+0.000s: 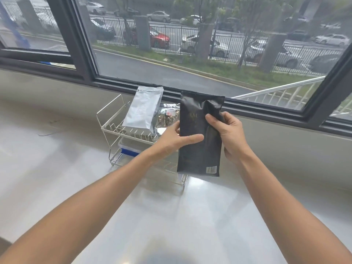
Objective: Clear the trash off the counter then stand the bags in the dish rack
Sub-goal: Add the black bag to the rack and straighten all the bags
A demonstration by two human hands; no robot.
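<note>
I hold a black bag (198, 149) upright in the air, in front of the right end of a wire dish rack (112, 119). My left hand (171, 139) grips its left edge, thumb across the front. My right hand (230, 134) pinches its right edge near the top. In the rack's upper tier a silver bag (142, 109) stands leaning back. Beside it, partly hidden by the black bag, is a clear foil bag (168, 116) with brownish contents.
The rack stands on a pale glossy counter (57, 168) under a dark-framed window (85, 60). A clear box with a blue clip (129, 149) sits in the rack's lower tier. A thin dark scrap (47, 133) lies on the counter at left.
</note>
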